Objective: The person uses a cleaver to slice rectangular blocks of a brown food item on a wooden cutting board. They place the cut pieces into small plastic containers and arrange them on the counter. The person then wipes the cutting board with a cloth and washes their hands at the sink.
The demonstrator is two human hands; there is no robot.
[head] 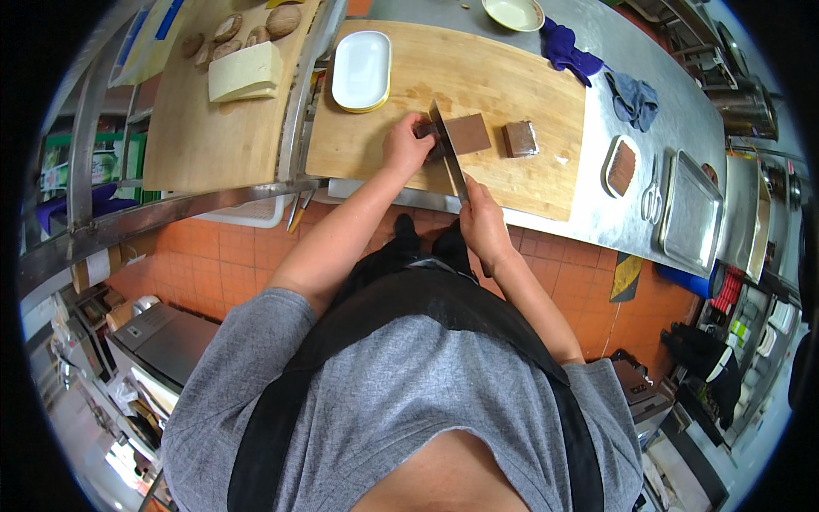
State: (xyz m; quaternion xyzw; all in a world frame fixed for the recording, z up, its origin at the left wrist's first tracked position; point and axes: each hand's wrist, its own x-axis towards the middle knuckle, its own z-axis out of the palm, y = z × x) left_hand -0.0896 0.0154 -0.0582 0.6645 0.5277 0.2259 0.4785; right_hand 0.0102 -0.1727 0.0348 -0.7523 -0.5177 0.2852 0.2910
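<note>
My right hand (484,221) grips the handle end of a wide-bladed kitchen knife (451,148), whose blade stands on edge over a wooden cutting board (544,185). To the right of the blade lies a smooth brown block of food (470,133), perhaps blood curd. With bent fingers, my left hand (407,146) holds a dark brown piece (435,148) on the blade's left side; the fingers partly hide it. A smaller brown block (521,139) with a shiny face sits apart, farther right on the board. Stacked oval white dishes (361,69) stand at the board's upper left.
Right on the steel counter (678,121) are a dish of brown slices (621,168), scissors (652,197), a metal tray (691,211) and cloths (632,100). A bowl (514,13) stands behind. A left-hand board (185,141) bears white tofu-like slabs (245,72) and mushrooms (283,21).
</note>
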